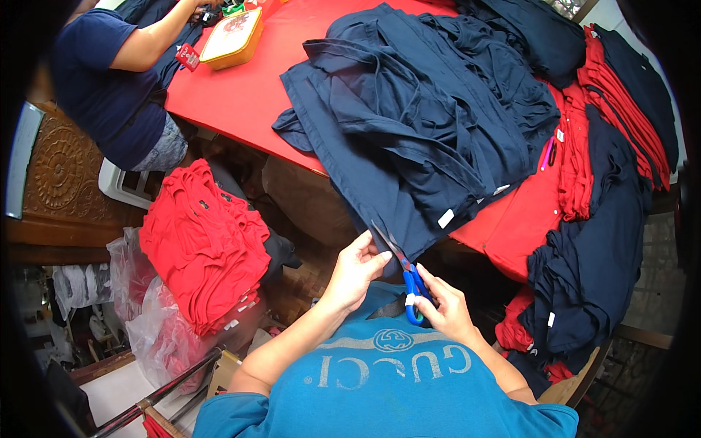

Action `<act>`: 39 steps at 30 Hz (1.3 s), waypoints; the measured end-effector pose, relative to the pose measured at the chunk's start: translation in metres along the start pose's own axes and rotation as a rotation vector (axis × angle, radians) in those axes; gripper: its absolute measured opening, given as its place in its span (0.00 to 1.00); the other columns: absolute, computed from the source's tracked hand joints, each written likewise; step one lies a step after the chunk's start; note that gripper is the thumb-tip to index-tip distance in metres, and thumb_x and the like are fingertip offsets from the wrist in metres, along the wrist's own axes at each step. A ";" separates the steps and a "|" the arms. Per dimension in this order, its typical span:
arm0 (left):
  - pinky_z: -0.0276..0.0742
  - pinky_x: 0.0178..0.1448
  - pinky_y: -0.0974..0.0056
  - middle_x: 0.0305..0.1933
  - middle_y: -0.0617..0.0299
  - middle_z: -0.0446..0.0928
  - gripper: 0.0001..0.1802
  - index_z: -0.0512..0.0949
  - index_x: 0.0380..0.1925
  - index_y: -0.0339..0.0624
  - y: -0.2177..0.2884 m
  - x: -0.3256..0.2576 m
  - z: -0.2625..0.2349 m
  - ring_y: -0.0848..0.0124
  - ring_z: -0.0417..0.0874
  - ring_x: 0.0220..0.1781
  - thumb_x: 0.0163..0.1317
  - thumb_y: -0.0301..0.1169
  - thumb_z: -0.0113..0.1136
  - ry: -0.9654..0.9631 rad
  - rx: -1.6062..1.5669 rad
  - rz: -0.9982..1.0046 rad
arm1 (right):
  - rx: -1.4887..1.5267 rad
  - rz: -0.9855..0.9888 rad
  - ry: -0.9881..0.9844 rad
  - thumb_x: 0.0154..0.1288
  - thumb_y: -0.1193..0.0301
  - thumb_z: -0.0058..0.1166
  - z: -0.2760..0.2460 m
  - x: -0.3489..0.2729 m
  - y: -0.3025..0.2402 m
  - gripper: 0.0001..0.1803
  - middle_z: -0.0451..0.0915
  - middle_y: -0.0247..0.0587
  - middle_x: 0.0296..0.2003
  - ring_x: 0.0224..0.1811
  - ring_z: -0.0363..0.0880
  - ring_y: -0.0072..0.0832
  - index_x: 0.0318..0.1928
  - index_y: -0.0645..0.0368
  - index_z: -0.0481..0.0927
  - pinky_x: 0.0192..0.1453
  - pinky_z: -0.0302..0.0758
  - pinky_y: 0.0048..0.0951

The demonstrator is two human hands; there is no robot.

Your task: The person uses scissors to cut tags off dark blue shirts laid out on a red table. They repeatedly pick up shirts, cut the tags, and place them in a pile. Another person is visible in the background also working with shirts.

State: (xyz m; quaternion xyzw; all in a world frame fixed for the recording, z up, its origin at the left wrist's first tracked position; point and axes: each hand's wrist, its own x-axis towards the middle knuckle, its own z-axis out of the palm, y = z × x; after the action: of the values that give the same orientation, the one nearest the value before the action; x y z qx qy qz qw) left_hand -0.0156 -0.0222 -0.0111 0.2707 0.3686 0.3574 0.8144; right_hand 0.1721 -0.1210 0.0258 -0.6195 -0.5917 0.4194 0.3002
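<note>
We see the navy shirt (380, 212) hanging over the near edge of the red table (241, 95), just ahead of both hands. Our left hand (355, 271) pinches its hem; our right hand (443, 310) grips blue-handled scissors (403, 271), blades angled up-left toward the hem.

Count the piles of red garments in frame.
3. One red pile off the table at left, one red stack along the table's right side, one red bunch low at right under navy cloth. More may be hidden beneath the navy garments.
</note>
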 end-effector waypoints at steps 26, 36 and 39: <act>0.69 0.49 0.74 0.48 0.64 0.78 0.19 0.74 0.56 0.31 0.016 0.032 -0.022 0.79 0.75 0.45 0.65 0.19 0.55 0.107 -0.067 0.097 | 0.094 0.102 -0.023 0.65 0.72 0.58 0.011 0.028 0.008 0.29 0.81 0.47 0.44 0.39 0.81 0.27 0.67 0.62 0.69 0.47 0.77 0.27; 0.70 0.52 0.72 0.51 0.63 0.78 0.22 0.73 0.60 0.37 0.034 0.032 -0.021 0.78 0.76 0.49 0.64 0.20 0.56 0.022 0.085 0.085 | 0.173 0.150 -0.013 0.66 0.72 0.58 0.019 0.049 0.011 0.29 0.82 0.50 0.47 0.44 0.84 0.30 0.67 0.63 0.69 0.50 0.78 0.28; 0.71 0.55 0.69 0.53 0.61 0.79 0.21 0.74 0.58 0.34 0.030 0.044 -0.029 0.75 0.77 0.52 0.65 0.21 0.57 0.104 -0.079 0.109 | 0.173 0.182 -0.037 0.67 0.73 0.56 0.020 0.049 0.018 0.28 0.82 0.51 0.47 0.44 0.84 0.30 0.66 0.63 0.70 0.50 0.78 0.27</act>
State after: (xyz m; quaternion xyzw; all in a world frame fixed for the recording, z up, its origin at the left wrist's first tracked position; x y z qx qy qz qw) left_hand -0.0291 0.0353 -0.0246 0.2390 0.3809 0.4288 0.7835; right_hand 0.1609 -0.0769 -0.0071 -0.6345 -0.5003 0.5058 0.3023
